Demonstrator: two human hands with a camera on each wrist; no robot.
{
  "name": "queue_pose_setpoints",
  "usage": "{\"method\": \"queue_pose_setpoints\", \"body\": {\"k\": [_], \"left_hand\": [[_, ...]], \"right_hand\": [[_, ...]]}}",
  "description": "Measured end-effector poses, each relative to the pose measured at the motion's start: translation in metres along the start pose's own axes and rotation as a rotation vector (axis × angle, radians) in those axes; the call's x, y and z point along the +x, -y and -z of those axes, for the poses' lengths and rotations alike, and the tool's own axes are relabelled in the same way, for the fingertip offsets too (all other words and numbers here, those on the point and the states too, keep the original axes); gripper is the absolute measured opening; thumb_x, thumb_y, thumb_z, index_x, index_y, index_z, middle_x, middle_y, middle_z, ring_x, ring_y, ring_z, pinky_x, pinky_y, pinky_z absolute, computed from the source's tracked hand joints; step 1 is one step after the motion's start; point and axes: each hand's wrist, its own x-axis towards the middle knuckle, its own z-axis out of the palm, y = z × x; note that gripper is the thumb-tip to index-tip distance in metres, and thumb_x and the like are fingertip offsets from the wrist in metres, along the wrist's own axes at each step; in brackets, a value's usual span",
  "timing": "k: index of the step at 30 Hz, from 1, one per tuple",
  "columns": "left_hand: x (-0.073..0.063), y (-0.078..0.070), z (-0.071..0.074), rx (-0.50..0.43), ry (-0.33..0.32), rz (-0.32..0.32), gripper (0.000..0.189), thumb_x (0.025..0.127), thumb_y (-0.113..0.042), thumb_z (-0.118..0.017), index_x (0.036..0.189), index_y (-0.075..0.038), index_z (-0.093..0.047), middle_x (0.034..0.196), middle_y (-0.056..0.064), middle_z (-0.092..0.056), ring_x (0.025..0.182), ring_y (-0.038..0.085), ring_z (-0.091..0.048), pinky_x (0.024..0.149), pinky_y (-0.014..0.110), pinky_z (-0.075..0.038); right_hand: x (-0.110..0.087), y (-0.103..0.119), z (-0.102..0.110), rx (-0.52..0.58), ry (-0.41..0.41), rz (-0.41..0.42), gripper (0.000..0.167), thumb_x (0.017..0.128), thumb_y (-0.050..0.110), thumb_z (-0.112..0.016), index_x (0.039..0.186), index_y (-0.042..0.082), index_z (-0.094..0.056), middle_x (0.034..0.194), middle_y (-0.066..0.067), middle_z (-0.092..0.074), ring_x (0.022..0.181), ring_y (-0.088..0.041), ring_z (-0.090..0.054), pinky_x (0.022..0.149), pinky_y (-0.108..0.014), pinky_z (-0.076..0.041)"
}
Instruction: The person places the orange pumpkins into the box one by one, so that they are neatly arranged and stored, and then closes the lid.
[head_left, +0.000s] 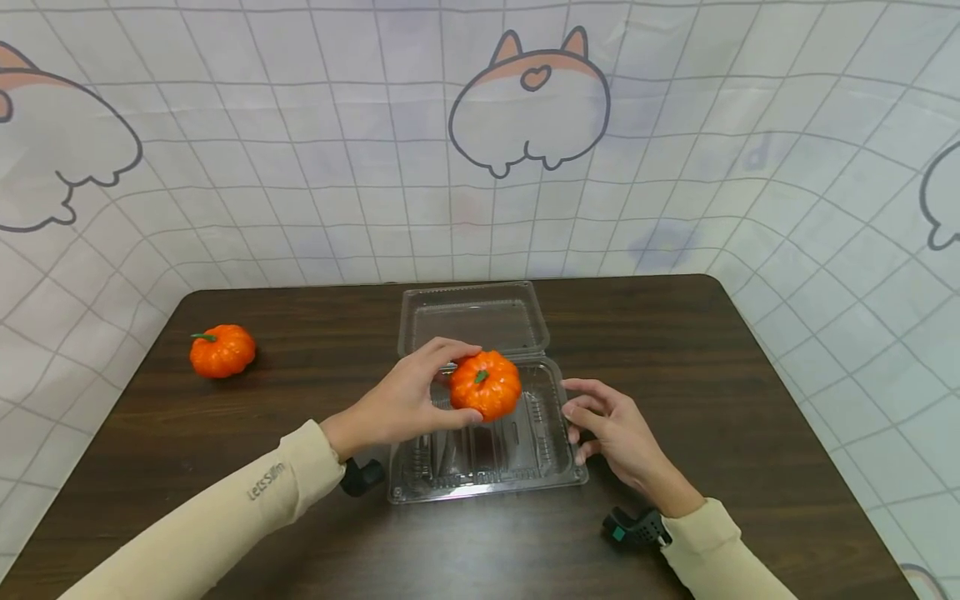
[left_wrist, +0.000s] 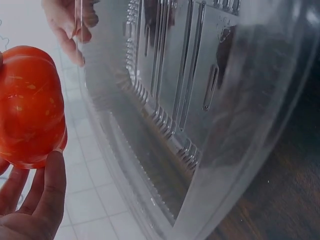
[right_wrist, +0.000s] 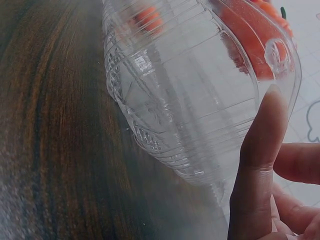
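I'd brace the hinged clear container [head_left: 487, 490] with my right hand [head_left: 617, 429], loosely bent at its rim. My left hand [head_left: 405, 396] grips the orange pumpkin [head_left: 495, 386] by its sides above the container's base; I'd want even, light pressure.

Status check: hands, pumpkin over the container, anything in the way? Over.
Left hand holds pumpkin above open clear container. Right hand at container's right rim. No obstruction seen beneath held pumpkin; second pumpkin well off to the left.

Left hand [head_left: 408, 396] gripping; right hand [head_left: 613, 427] loosely bent.
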Motion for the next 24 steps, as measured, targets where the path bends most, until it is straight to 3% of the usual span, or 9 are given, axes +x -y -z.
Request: {"method": "queue_pose_setpoints", "body": {"k": [9, 18, 24], "left_hand": [[0.008, 0.005, -0.005, -0.036, 0.061, -0.009, 0.074, 0.084, -0.029, -0.086, 0.148, -0.015, -0.053, 0.144, 0.001, -0.054, 0.127, 0.020, -0.061, 0.102, 0.038, -0.060], [0.014, 0.009, -0.010, -0.010, 0.095, -0.009, 0.073, 0.083, -0.033, -0.086, 0.147, -0.018, -0.054, 0.145, 0.001, -0.055, 0.122, 0.019, -0.061, 0.099, 0.042, -0.061], [0.017, 0.009, -0.014, 0.026, 0.098, -0.043, 0.073, 0.082, -0.036, -0.087, 0.145, -0.019, -0.055, 0.138, -0.001, -0.059, 0.119, 0.016, -0.062, 0.099, 0.037, -0.060]], "right_hand": [[0.004, 0.000, -0.002, 0.006, -0.007, 0.006, 0.048, 0.104, 0.013, -0.062, 0.147, 0.000, -0.046, 0.093, 0.006, -0.067, 0.068, -0.011, -0.058, 0.052, -0.025, -0.059], [0.007, 0.000, -0.003, 0.009, -0.014, 0.008, 0.047, 0.104, 0.013, -0.062, 0.146, 0.000, -0.046, 0.093, 0.005, -0.068, 0.068, -0.011, -0.058, 0.052, -0.026, -0.059], [0.008, 0.001, -0.003, 0.004, -0.019, 0.001, 0.046, 0.103, 0.012, -0.063, 0.145, 0.001, -0.047, 0.092, 0.005, -0.067, 0.068, -0.012, -0.057, 0.052, -0.026, -0.058]]}}
